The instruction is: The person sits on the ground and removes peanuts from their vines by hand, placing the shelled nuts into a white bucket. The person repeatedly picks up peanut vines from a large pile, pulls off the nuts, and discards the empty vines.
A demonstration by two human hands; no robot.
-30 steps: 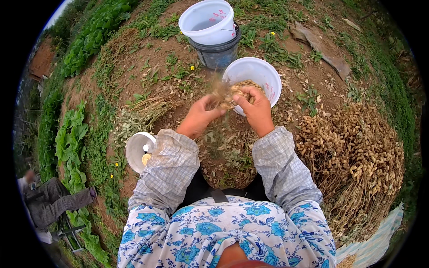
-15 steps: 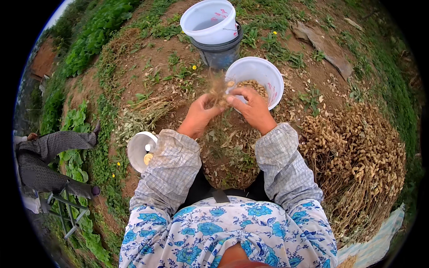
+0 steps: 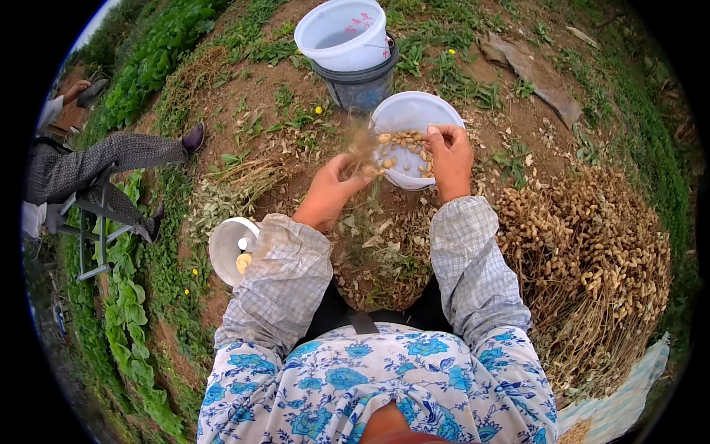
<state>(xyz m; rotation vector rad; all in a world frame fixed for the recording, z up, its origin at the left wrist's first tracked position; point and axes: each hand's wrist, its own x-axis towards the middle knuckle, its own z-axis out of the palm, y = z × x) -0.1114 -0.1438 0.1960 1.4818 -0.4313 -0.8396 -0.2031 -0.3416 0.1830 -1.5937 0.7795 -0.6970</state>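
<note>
My left hand (image 3: 325, 194) is closed around the base of a dried peanut plant (image 3: 361, 144), whose thin roots are blurred, with a few pale pods hanging by the fingers. Over the right side of a white bucket (image 3: 414, 109), my right hand (image 3: 452, 161) has its thumb and fingers pinched together. What lies between those fingertips is too small to make out. Loose peanuts (image 3: 405, 139) are scattered inside the bucket. On my right lies a large heap of dried peanut plants (image 3: 592, 259) with pods still attached.
A white bucket (image 3: 342, 52) sits in a dark bucket (image 3: 362, 87) ahead. Left of me are a small white pail (image 3: 222, 251) and pulled stalks (image 3: 240, 185). Another person's legs (image 3: 126, 159) and a folding stool (image 3: 100, 229) show at far left. A flat brown sheet (image 3: 532, 78) lies far right.
My right hand has moved right, away from the plant, to the bucket's right side. My left hand has stayed about where it was. The other person's legs have shifted upward and inward in view.
</note>
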